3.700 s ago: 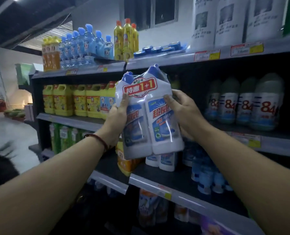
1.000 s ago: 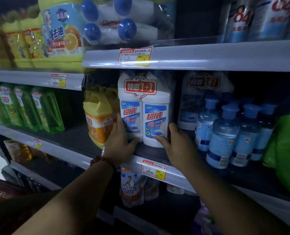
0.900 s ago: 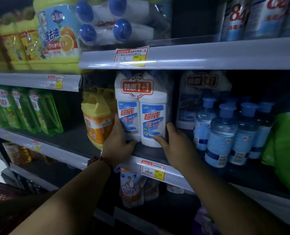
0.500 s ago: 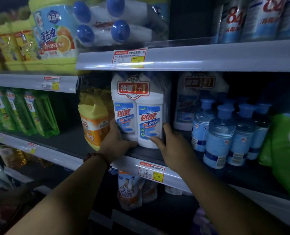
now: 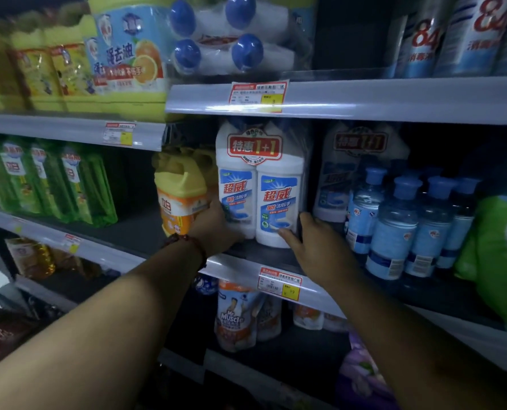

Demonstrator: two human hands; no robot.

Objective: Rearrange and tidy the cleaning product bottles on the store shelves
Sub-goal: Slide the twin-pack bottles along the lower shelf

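Observation:
A shrink-wrapped twin pack of white toilet-cleaner bottles (image 5: 259,184), with a red "1+1" label, stands upright on the middle shelf (image 5: 237,269). My left hand (image 5: 213,229) grips its lower left side, the fingers partly behind the pack. My right hand (image 5: 311,241) presses against its lower right side with the thumb on the front. A second twin pack (image 5: 353,161) stands further back to the right.
A yellow-and-orange detergent jug (image 5: 181,196) stands just left of the pack. Several clear blue-capped bottles (image 5: 400,220) crowd the right. Green bottles (image 5: 54,182) fill the left. A green bag (image 5: 498,250) sits far right. Pouches (image 5: 237,315) hang on the shelf below.
Earlier I held the twin pack up in the air in front of the shelves. It stands on the middle shelf, and over the last second both hands have stayed on its base.

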